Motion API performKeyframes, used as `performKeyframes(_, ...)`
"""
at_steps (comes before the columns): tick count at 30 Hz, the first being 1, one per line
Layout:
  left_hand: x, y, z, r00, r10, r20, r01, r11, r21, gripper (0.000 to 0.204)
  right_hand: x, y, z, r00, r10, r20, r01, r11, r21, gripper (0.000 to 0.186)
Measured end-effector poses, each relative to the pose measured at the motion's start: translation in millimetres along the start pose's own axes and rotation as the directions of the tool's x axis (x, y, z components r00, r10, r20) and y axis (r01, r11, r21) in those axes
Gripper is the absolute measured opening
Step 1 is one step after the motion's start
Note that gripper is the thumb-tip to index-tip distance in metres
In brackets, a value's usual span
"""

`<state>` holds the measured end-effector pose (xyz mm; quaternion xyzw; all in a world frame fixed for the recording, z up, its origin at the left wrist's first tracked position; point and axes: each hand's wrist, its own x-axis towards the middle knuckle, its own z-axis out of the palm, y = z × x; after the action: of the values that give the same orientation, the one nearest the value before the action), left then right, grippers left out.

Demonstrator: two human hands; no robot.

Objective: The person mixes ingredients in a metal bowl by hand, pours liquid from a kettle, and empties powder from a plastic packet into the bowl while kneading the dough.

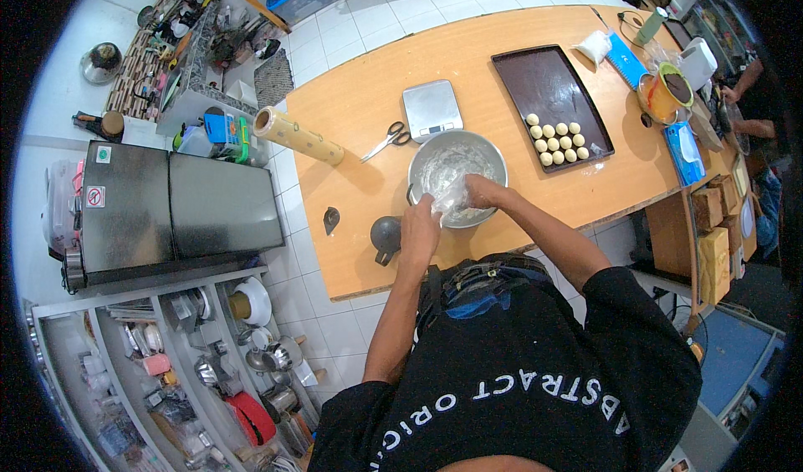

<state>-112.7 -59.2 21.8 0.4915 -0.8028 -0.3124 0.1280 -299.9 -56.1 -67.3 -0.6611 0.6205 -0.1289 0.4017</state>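
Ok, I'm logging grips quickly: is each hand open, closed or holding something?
Left hand: closed, holding clear plastic.
Right hand: at the same plastic; open or closed can't be told.

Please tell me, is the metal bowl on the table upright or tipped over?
Upright. The metal bowl has its open mouth facing up, and white, floury residue is visible on its inside.

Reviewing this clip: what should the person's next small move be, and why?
Probably to keep the clear plastic low over the metal bowl while adjusting the right hand: the left hand appears to pinch the plastic, the right is at its other side, and white residue coats the bowl's inside, so loose bits would likely fall back in.
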Motion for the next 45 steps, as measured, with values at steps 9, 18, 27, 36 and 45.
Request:
performKeyframes(9, 0, -2, 3, 0.998, 0.047, -0.043, -0.045, 0.997, 0.056, 0.014, 11, 18, 3, 0.993, -0.055, -0.109, 0.062, 0.996, 0.064, 0.039)
performKeyframes(18, 0, -1, 3, 0.999, 0.014, -0.041, -0.011, 0.998, 0.069, 0.013, 6, 8, -1, 0.998, -0.045, -0.034, 0.047, 0.998, 0.038, 0.026)
performKeyframes(27, 0, -3, 2, 0.999, 0.011, -0.044, -0.008, 0.997, 0.073, 0.014, 6, 7, 0, 0.988, -0.017, -0.153, 0.014, 1.000, -0.022, 0.024)
performKeyframes(36, -2, 8, -11, 0.997, 0.003, -0.080, -0.003, 1.000, 0.007, 0.014, 6, 9, 0, 0.977, -0.059, -0.207, 0.046, 0.997, -0.065, 0.032)
performKeyframes(45, -9, 0, -24, 0.988, -0.094, -0.121, 0.077, 0.987, -0.140, 0.019, 5, 7, 39, 0.984, -0.099, -0.148, 0.029, 0.909, -0.416, 0.017)
